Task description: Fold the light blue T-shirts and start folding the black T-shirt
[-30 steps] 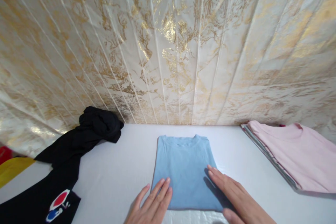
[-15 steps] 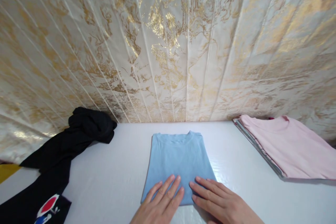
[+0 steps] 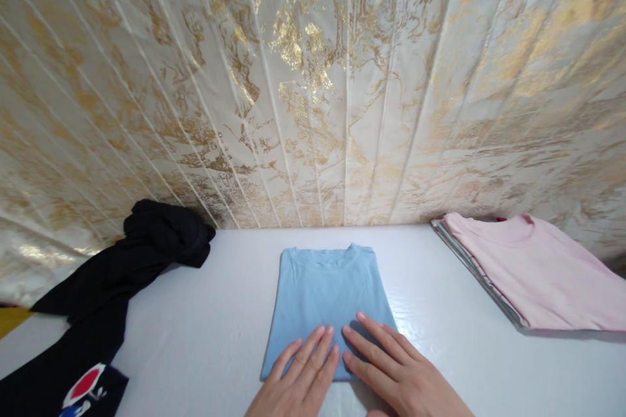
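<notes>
A light blue T-shirt (image 3: 332, 290), folded into a neat rectangle, lies on the white table with its neckline at the far side. My left hand (image 3: 300, 371) rests flat on its near left part, fingers stretched out. On the near right part lies my right hand (image 3: 394, 365), its fingers spread and pointing up and left. Neither hand grips the cloth. The shirt's near edge is partly covered by both hands.
A stack of folded shirts with a pink T-shirt (image 3: 542, 273) on top sits at the right. Crumpled black clothing (image 3: 161, 241) with a red, white and blue print lies at the left. Behind the white table (image 3: 195, 332) hangs a gold-patterned curtain (image 3: 313, 143).
My right hand has slid a little left and away from me over the blue shirt, its fingers more spread. My left hand stays in place. The view has shifted slightly.
</notes>
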The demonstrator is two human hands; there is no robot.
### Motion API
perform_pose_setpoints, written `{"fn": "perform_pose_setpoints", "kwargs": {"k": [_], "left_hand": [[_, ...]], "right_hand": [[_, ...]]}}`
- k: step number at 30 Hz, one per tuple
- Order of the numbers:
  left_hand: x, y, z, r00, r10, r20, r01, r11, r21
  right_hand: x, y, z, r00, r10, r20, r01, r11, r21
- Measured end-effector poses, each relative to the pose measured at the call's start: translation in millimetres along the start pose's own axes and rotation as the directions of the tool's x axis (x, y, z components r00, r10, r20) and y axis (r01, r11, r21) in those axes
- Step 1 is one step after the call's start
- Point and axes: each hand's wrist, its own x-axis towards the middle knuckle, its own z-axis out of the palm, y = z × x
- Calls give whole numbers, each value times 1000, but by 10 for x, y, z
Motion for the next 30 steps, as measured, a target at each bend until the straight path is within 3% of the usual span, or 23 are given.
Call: {"fn": "perform_pose_setpoints", "kwargs": {"k": [9, 13, 19, 24, 27, 30], "left_hand": [[2, -4, 2, 1000, 21, -21, -21, 1000, 6], [45, -33, -17, 1000, 0, 22, 1, 998, -58], [119, -93, -97, 993, 44, 114, -31, 993, -110], [134, -75, -83, 999, 37, 33, -34, 994, -106], [150, -83, -77, 998, 62, 14, -60, 994, -95], [187, -107, -86, 997, 78, 23, -75, 991, -113]], "right_hand": [[-54, 13, -80, 992, 127, -16, -126, 991, 35], [-62, 19, -59, 995, 96, 24, -98, 992, 83], [-66, 33, -37, 986, 168, -5, -167, 978, 122], [-94, 24, -23, 982, 190, -13, -185, 968, 169], [-113, 92, 17, 953, 294, -72, -274, 940, 205], [-69, 311, 106, 878, 459, -135, -414, 871, 265]]}}
